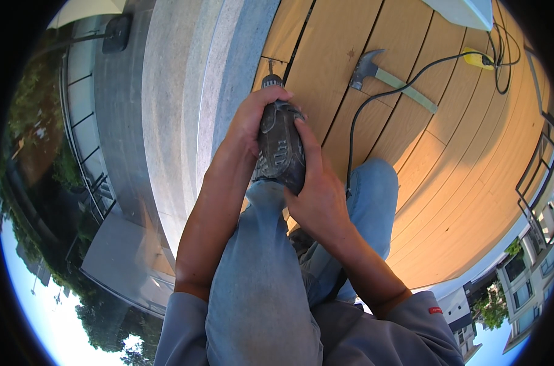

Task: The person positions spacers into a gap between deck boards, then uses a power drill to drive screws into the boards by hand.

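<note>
A dark, dusty corded power drill point(281, 140) is between both my hands, above my bent knee. My left hand point(252, 119) is wrapped round its left side, near the chuck point(271, 80). Along the right side of its body, the fingers of my right hand point(318, 189) are closed, and the handle below is hidden. The thin bit point(271, 66) points away from me, at a wooden deck board point(277, 50) by the stone edge. I cannot tell whether the tip touches the wood.
A claw hammer point(394, 82) with a pale green handle lies on the decking to the right. The black cord point(354, 122) loops past it to a yellow connector point(477, 58). Grey stone slabs point(185, 79) run along the left, with a railing point(75, 131) beyond. A white object point(466, 11) stands far right.
</note>
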The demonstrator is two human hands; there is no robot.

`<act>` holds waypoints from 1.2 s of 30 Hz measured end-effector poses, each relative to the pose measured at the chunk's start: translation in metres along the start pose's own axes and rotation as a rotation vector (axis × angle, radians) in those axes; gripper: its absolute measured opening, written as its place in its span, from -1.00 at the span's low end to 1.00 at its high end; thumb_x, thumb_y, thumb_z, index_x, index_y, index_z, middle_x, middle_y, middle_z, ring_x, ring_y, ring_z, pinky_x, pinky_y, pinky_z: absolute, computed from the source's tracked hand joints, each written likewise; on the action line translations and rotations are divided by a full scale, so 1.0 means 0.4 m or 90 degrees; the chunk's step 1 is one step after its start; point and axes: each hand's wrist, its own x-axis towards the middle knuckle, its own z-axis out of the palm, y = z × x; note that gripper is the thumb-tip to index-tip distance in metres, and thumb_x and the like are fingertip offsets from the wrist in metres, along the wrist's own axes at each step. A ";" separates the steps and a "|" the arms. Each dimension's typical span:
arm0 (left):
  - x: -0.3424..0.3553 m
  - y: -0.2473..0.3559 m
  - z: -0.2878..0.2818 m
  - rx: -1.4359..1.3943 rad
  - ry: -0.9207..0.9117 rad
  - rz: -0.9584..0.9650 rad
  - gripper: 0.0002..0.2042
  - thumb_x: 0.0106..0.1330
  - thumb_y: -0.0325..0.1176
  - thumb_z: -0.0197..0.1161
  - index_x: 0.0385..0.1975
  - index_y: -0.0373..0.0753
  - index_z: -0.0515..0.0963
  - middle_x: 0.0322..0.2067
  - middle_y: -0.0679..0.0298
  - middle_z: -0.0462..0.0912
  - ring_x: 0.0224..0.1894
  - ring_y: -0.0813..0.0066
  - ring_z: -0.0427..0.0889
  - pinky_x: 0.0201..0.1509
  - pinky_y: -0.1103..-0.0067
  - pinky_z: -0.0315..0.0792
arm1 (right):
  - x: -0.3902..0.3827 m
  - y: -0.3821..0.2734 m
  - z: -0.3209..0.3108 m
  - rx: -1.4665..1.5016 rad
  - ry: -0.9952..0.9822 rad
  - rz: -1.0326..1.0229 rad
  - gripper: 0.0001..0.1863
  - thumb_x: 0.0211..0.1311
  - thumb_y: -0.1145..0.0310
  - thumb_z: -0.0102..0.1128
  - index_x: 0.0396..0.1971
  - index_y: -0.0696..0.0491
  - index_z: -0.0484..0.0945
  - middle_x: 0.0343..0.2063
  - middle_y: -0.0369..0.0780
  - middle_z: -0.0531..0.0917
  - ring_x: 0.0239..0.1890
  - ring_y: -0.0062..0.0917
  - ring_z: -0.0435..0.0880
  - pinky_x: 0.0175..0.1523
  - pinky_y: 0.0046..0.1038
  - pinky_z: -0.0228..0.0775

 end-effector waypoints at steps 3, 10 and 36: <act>-0.001 -0.001 0.005 -0.003 0.005 0.008 -0.80 0.18 -0.31 0.30 -0.45 -0.35 0.56 -0.52 0.08 0.66 -0.45 0.24 0.72 -0.34 0.39 0.66 | -0.001 -0.001 -0.004 -0.044 0.007 0.005 0.07 0.01 0.44 0.37 0.53 -0.20 -0.01 -0.03 0.07 0.55 -0.10 0.09 0.66 -0.01 -0.05 0.53; -0.006 -0.001 0.011 -0.015 0.010 0.012 -0.79 0.18 -0.30 0.31 -0.45 -0.35 0.56 -0.52 0.10 0.66 -0.44 0.23 0.73 -0.33 0.38 0.66 | 0.002 -0.011 -0.008 -0.004 -0.032 0.045 0.06 0.00 0.45 0.34 0.53 -0.19 -0.01 -0.12 0.08 0.60 -0.17 0.08 0.68 -0.06 -0.04 0.53; 0.002 -0.007 0.001 -0.009 -0.001 0.025 -0.79 0.19 -0.29 0.31 -0.43 -0.35 0.56 -0.52 0.09 0.67 -0.44 0.25 0.73 -0.33 0.39 0.66 | 0.009 0.000 -0.001 -0.025 -0.034 0.011 0.05 -0.02 0.47 0.31 0.53 -0.16 0.01 -0.17 0.05 0.63 -0.19 0.03 0.69 -0.13 -0.06 0.54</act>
